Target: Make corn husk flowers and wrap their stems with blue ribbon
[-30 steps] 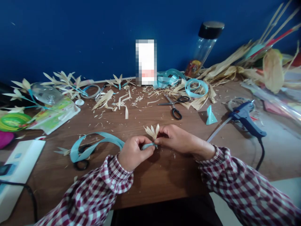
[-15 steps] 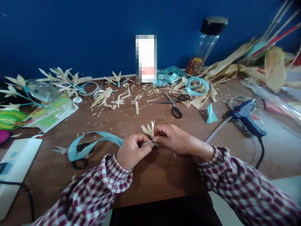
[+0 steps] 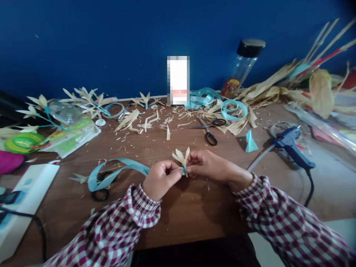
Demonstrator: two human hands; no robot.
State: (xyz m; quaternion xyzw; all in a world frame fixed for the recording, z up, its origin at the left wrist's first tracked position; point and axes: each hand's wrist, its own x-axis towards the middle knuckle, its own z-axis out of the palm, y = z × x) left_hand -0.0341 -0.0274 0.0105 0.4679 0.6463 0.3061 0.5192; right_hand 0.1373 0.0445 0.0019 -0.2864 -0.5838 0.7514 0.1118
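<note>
Between my two hands, low over the brown table, is a small pale flower of dried husk petals (image 3: pixel 181 157) with blue ribbon around its base. My left hand (image 3: pixel 161 178) is closed, pinching the blue ribbon (image 3: pixel 126 163) beside the flower's base. The rest of that ribbon loops off to the left, over a pair of black-handled scissors (image 3: pixel 100 195) that it partly covers. My right hand (image 3: pixel 208 167) is closed as well, with thumb and fingertips gripping the flower at its base. The fingers hide part of the ribbon wrap.
Open scissors (image 3: pixel 208 129) lie beyond my hands among husk scraps. A blue glue gun (image 3: pixel 293 144) and a folded blue ribbon piece (image 3: pixel 251 142) are at the right. At the left are a white power strip (image 3: pixel 30 207) and finished husk flowers (image 3: pixel 86 98). A jar (image 3: pixel 244 65) leans behind.
The view has tilted up and shifted a little left. The flower has turned slightly in my fingers, and its ribbon-wrapped base shows more now. Both hands keep their grip.
</note>
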